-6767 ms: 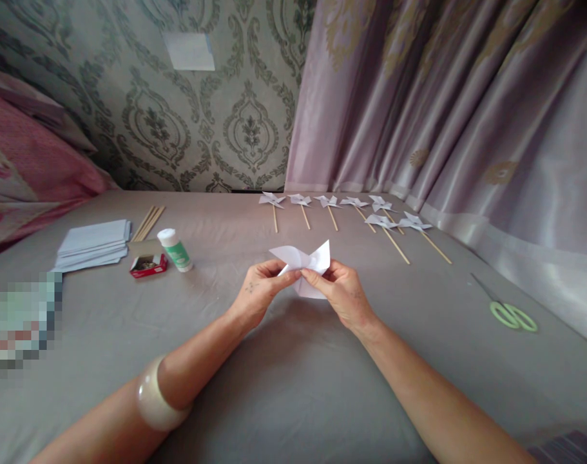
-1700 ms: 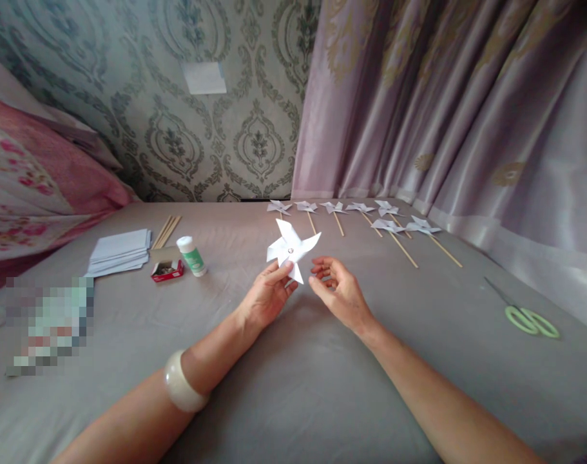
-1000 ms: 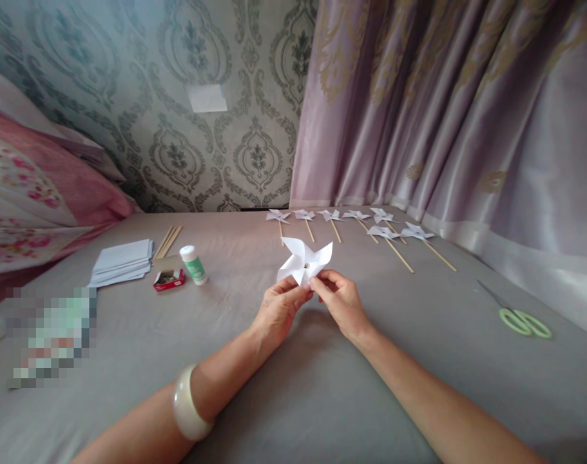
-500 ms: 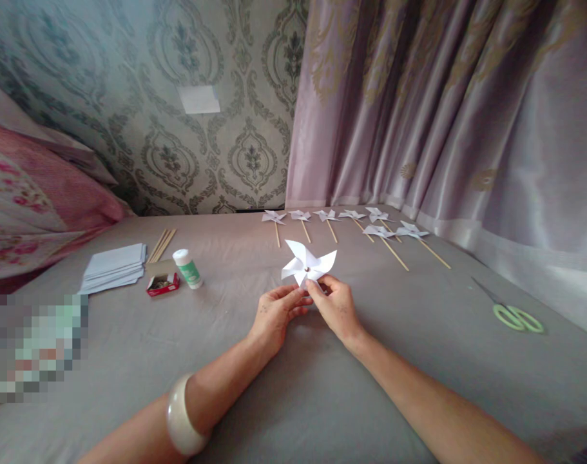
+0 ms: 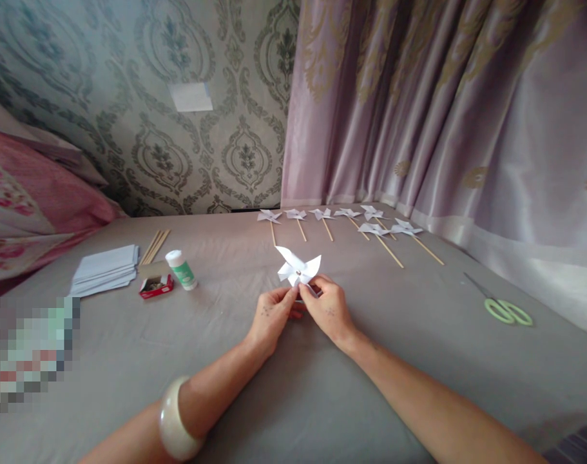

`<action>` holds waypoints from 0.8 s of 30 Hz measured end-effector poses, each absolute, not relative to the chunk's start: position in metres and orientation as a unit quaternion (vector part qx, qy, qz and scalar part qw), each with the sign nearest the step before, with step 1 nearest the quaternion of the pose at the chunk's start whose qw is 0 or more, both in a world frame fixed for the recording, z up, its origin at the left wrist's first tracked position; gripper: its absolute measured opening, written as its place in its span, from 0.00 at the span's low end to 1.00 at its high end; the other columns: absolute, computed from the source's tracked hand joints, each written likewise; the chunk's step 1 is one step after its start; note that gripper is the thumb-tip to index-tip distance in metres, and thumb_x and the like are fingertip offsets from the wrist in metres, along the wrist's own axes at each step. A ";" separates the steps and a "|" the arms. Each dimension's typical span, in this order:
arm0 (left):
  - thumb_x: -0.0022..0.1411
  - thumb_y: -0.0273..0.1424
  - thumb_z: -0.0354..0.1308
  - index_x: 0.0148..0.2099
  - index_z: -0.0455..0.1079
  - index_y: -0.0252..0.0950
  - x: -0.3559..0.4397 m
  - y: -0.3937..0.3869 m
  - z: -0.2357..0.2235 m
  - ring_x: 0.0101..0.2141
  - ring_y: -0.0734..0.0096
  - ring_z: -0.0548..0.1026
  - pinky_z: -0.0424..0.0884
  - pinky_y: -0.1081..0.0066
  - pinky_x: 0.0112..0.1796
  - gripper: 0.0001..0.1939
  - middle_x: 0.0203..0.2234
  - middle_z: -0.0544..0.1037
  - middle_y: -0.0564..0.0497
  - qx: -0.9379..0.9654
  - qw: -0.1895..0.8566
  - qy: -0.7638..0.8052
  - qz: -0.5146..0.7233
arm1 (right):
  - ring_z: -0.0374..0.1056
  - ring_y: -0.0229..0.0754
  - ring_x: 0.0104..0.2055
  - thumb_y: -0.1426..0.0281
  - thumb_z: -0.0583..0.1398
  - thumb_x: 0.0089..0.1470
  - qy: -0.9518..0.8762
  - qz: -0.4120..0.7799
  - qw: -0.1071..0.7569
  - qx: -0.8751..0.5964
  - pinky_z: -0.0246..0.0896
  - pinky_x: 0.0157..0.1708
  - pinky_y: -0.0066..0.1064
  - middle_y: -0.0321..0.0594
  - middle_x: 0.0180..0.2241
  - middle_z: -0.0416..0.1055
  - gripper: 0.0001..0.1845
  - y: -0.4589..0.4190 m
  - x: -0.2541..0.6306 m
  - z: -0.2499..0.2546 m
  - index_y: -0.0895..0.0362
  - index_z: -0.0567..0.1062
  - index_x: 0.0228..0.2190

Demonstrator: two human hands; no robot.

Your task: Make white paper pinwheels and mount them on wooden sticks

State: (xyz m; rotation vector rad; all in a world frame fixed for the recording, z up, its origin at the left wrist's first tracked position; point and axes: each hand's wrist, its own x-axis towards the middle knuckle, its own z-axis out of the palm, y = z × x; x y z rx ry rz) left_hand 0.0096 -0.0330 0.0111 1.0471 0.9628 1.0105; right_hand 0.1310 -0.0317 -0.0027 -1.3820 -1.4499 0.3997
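Note:
A white paper pinwheel [image 5: 298, 265] is held up above the table, its blades facing me with a small metallic pin at the centre. My right hand [image 5: 329, 306] pinches its lower right part, thumb in front and fingers behind. From the left, my left hand [image 5: 274, 316] is closed at the pinwheel's lower edge, its thumb tip meeting the right thumb. The hands hide whatever lies behind the lower blades, and no stick shows on this pinwheel.
Several finished pinwheels on sticks [image 5: 322, 214] lie along the back right. Green-handled scissors [image 5: 508, 310] rest on the right. Leftward are a paper stack [image 5: 104, 267], wooden sticks [image 5: 154, 247], a red box of small metal pieces [image 5: 156, 287] and a white-green bottle [image 5: 181, 270].
The pinwheel has shifted slightly left and down, tilting a little, with both hands still on it. The whole view has also drifted somewhat.

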 end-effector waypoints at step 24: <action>0.48 0.42 0.66 0.31 0.76 0.31 -0.163 -0.033 0.125 0.25 0.75 0.73 0.67 0.76 0.26 0.17 0.28 0.79 0.45 0.563 0.489 0.482 0.459 | 0.53 0.33 0.19 0.47 0.65 0.34 -0.454 0.427 0.520 -0.585 0.47 0.21 0.27 0.30 0.14 0.59 0.25 -0.026 0.146 -0.012 0.58 0.72 0.20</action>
